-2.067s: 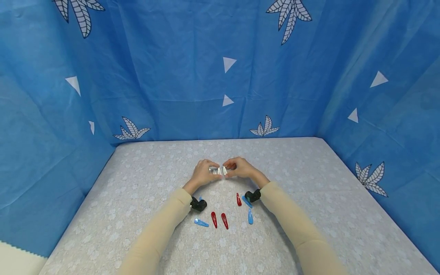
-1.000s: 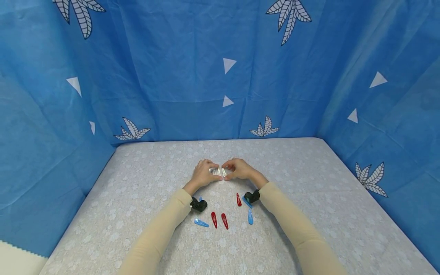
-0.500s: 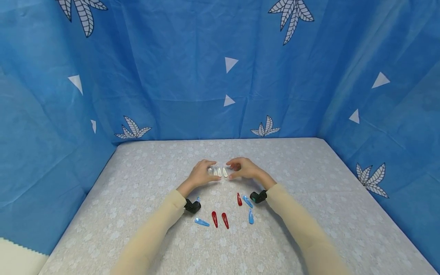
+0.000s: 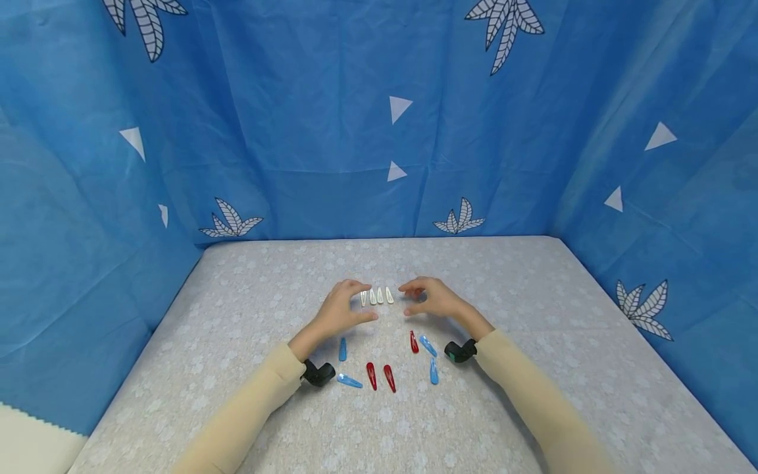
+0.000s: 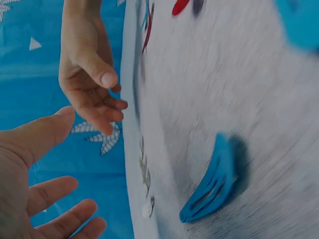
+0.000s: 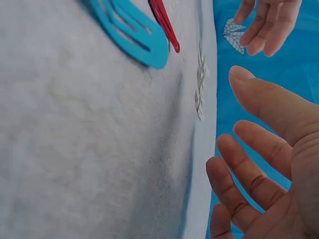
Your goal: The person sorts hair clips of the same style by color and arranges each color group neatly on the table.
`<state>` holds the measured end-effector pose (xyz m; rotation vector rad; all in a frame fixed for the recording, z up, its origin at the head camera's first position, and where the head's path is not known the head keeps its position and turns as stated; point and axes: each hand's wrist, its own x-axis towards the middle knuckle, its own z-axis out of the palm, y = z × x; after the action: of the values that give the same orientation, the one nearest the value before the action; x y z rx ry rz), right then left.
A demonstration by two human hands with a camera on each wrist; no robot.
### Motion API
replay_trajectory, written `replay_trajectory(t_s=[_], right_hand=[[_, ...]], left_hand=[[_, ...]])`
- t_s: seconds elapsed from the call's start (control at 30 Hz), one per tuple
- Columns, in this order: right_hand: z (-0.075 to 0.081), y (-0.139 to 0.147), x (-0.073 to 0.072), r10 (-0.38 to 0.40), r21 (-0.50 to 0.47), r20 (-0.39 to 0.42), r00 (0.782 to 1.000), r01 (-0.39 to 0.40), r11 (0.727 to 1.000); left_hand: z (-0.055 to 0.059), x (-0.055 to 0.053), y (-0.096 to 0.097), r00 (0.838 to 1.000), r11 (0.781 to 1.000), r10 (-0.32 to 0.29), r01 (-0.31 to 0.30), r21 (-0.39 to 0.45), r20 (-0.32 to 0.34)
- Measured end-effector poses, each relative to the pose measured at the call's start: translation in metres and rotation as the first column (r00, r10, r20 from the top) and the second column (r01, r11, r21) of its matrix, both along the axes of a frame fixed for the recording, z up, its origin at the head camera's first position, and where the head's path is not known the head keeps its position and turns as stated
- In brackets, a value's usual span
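Note:
Several white hair clips [image 4: 380, 296] stand side by side in a short row on the table. My left hand [image 4: 342, 308] is at the left end of the row, thumb and fingers spread apart, holding nothing. To the right of the row, my right hand [image 4: 433, 299] has its fingers loosely bent and nothing between them. In the left wrist view a blue hair clip [image 5: 212, 184] lies on the cloth below the left hand. Another blue hair clip [image 6: 132, 32] and a red hair clip [image 6: 164, 22] show large in the right wrist view.
Nearer the body lie two red hair clips [image 4: 380, 377], with a blue hair clip [image 4: 349, 380] to their left and more blue and red clips to the right. A pale flowered cloth [image 4: 266, 276] covers the table. Blue curtains [image 4: 331, 131] hang behind and at both sides.
Both hands have drawn away from the white hair clips, left hand to the left and right hand to the right. The whole white row now shows, and the blue clip by the left wrist is uncovered.

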<state>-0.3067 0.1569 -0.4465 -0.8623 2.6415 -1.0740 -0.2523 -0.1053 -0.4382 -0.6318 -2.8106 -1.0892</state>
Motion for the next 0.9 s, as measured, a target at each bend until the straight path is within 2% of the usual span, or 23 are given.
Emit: replay_trajectory(t_s=[0.27, 0.57, 0.7, 0.9], right_hand=[[0.002, 0.008, 0.018, 0.038, -0.032, -0.037, 0.999, -0.04, 0.999], [0.005, 0.008, 0.043, 0.082, -0.055, -0.063, 0.995, -0.085, 0.995], [0.004, 0.005, 0.053, 0.094, -0.042, -0.091, 0.991, -0.098, 0.994], [0.001, 0.002, 0.065, 0.11, -0.031, -0.115, 0.987, -0.114, 0.993]], left_hand=[[0.0, 0.035, -0.002, 0.999, 0.999, -0.045, 0.045, 0.016, 0.012], [-0.003, 0.067, -0.008, 0.995, 0.995, -0.095, 0.095, 0.038, 0.004], [-0.008, 0.078, -0.008, 0.994, 0.994, -0.106, 0.106, 0.013, 0.003], [-0.012, 0.091, -0.005, 0.996, 0.995, -0.092, 0.093, 0.028, -0.021]])
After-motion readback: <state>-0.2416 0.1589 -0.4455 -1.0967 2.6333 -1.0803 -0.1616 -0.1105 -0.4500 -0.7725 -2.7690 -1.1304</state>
